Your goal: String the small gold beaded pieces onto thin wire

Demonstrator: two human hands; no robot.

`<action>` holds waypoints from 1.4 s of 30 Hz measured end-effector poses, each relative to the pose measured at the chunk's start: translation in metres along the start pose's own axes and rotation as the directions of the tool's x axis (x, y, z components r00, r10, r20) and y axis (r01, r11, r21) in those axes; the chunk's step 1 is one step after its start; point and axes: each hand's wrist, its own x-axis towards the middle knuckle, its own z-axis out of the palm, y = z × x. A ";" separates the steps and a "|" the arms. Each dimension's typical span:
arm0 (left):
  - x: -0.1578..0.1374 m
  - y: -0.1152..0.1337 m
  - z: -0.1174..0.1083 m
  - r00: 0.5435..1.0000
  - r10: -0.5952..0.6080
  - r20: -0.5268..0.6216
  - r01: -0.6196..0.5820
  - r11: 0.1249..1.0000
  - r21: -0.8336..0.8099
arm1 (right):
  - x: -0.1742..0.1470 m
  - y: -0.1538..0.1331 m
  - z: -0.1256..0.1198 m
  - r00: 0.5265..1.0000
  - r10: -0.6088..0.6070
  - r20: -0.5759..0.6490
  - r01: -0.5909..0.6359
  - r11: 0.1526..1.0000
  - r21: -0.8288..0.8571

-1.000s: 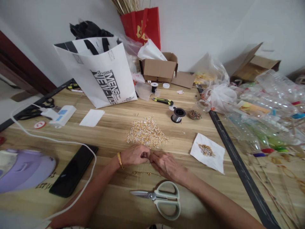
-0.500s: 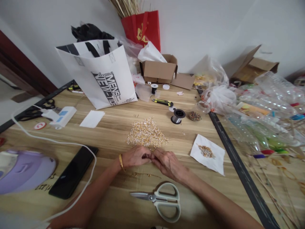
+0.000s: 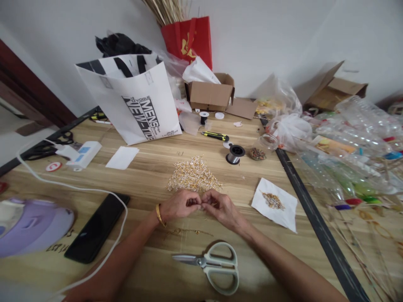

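Note:
My left hand [image 3: 181, 204], with a gold bangle [image 3: 160, 215] at the wrist, meets my right hand [image 3: 221, 209] at the fingertips. Both hands are closed in a pinch; whatever is between the fingers is too small to name. Just beyond them spreads a pile of small gold and clear beads [image 3: 194, 174]. A thin gold chain [image 3: 192, 231] lies on the wood nearer to me. Below it rest scissors with pale handles [image 3: 209, 265], blades pointing left.
Gold pieces [image 3: 272, 201] lie on a white tissue [image 3: 260, 214] at right. Behind stand a wire spool [image 3: 235, 155], a jar of beads [image 3: 258, 154] and a yellow-black cutter [image 3: 215, 136]. At left are a phone [image 3: 96, 228], a white cable [image 3: 121, 235] and a white bag [image 3: 135, 100].
The fingers of my right hand have curled up and lifted slightly, while both hands stay together at the same spot. The things on the table keep their places.

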 end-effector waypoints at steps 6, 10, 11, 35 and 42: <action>0.000 -0.002 0.002 0.999 -0.001 -0.041 0.001 1.000 -0.022 | 0.002 0.004 0.000 0.999 0.041 -0.003 -0.040 0.991 0.129; 0.000 0.000 0.003 0.996 0.004 -0.085 -0.008 0.999 -0.050 | 0.003 0.006 0.002 0.999 0.034 0.000 -0.034 0.976 0.214; 0.000 0.001 0.003 0.996 0.007 -0.091 -0.012 0.998 -0.056 | 0.003 0.007 0.002 1.000 0.028 0.008 -0.029 0.973 0.230; 0.002 -0.009 -0.003 0.994 0.032 -0.103 -0.034 0.999 -0.018 | 0.004 0.012 -0.010 0.999 0.052 -0.003 -0.052 0.998 0.034; 0.002 -0.010 -0.005 0.999 0.021 -0.044 -0.022 1.000 -0.019 | 0.005 0.013 -0.010 0.998 0.050 -0.030 -0.049 0.998 0.032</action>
